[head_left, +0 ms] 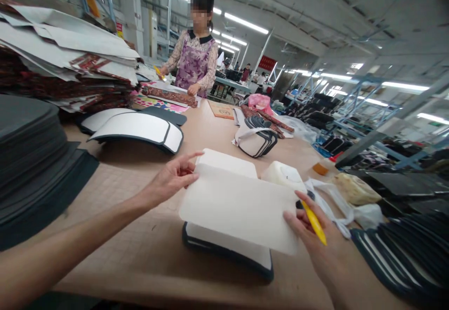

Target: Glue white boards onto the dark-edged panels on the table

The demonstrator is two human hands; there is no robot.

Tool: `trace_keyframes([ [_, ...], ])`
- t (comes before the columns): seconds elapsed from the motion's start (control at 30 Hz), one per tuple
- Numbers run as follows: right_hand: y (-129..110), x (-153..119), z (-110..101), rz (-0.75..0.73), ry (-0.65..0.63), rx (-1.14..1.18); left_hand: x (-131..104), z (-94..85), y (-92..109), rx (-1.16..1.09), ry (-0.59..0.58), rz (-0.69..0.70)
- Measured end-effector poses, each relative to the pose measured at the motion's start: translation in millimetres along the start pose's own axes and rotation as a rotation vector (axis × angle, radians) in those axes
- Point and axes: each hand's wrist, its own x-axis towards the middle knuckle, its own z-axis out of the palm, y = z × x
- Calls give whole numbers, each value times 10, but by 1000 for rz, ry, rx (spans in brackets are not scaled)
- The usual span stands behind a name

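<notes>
A white sheet with rounded corners (238, 207) is held up between my two hands. My left hand (177, 174) pinches its upper left corner. At its right edge, my right hand (312, 226) grips the sheet between thumb and fingers, with a yellow tool (315, 223) also in that hand. Below the sheet lies a curved dark-edged panel with a white top (228, 249), partly covered. Another white piece (228, 162) shows behind the sheet, and a white container (283, 174) stands behind its right end.
Dark stacked panels stand left (28, 160) and right (403, 254). Curved white-topped panels (136, 127) lie at back left, a bundle of panels (256, 139) farther back. Across the table (129, 183), a person (196, 57) holds a yellow tool. Plastic bags (333, 202) lie right.
</notes>
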Motion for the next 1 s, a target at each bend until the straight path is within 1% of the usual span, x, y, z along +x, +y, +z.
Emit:
trace_keyframes([
  [0.07,139,-69,-15,39,-3,-19,-61,68,-164,17,22,-82],
  [0.1,186,-95,-20,40,20,-50,-81,96,-221,17,12,-127],
  [0.2,268,-165,-12,14,108,-183,-126,148,-325,-14,-77,-250],
  [0.27,310,-218,17,10,151,-258,-152,165,-379,-14,-133,-301],
  [0.3,334,-248,36,15,171,-285,-162,172,-410,-1,-139,-316],
  [0.4,425,-331,87,33,213,-351,-176,199,-527,66,-100,-356],
  [0.53,552,-372,112,41,172,-395,-154,231,-687,93,-91,-419],
  [0.6,616,-362,112,49,164,-399,-137,235,-739,105,-102,-426],
  [0.67,693,-346,109,43,160,-413,-125,233,-774,150,-128,-392],
  [0.77,836,-327,106,-16,145,-445,-126,234,-827,220,-153,-335],
  [0.9,994,-335,126,-71,210,-548,-156,260,-912,250,-136,-323],
  [1.0,1010,-348,150,-59,242,-640,-182,281,-953,263,-118,-292],
])
